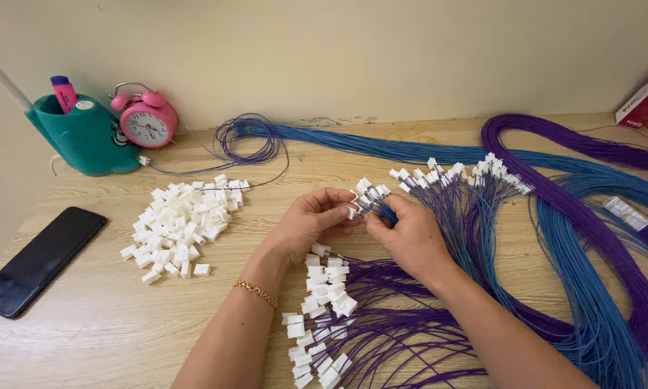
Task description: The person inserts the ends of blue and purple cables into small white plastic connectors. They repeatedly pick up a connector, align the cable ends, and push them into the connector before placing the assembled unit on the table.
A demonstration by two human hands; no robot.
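Left hand [311, 220] pinching white plastic connector [353, 211], right hand [410, 234] gripping thin wires [381, 210]

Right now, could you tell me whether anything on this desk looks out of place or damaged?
Nothing stands out: both hands, left hand and right hand, work a white connector onto wires; loose connectors sit piled together.

Left of the pile of white connectors [181, 223], bare wooden table [108, 317] lies open as far as the black phone [39, 259]. Behind the pile stand a pink alarm clock [147, 121] and teal holder [86, 135]. Right of it, blue and purple wire bundles [590, 238] crowd the surface.
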